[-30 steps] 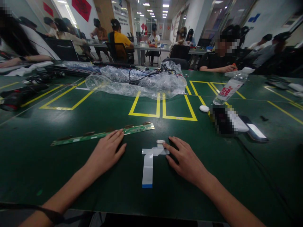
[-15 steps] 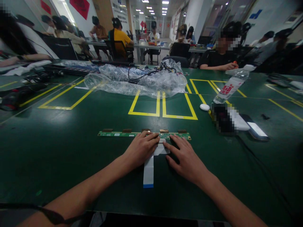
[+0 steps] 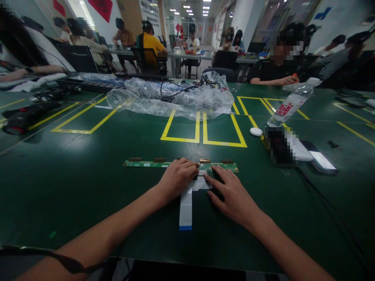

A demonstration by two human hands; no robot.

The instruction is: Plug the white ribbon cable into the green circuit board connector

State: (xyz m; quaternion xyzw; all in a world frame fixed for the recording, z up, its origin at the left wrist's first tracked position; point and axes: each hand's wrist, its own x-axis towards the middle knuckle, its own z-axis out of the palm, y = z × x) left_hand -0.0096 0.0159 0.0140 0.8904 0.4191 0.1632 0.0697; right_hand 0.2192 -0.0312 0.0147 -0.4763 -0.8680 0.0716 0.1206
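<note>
A long narrow green circuit board [image 3: 143, 163] lies crosswise on the green table [image 3: 73, 195] in front of me. A white flat ribbon cable [image 3: 185, 208] with a blue tip runs from the board toward me. My left hand [image 3: 177, 177] rests on the board's middle with fingers curled, pressing on it where the cable's upper end meets it. My right hand [image 3: 231, 195] lies flat beside the cable, fingers spread, fingertips touching the board's right part and the cable's end.
Crumpled clear plastic wrap [image 3: 175, 99] with a black cable lies beyond yellow floor-tape boxes [image 3: 202, 134]. A water bottle [image 3: 288, 105], a white puck [image 3: 256, 131], a blurred object and a phone [image 3: 320, 160] sit at right. Black tools [image 3: 26, 117] lie far left. Other people sit around.
My left hand slid the green board from the left to the centre and turned it crosswise, against the cable's upper end. My right hand stayed beside the cable, edging forward to the board.
</note>
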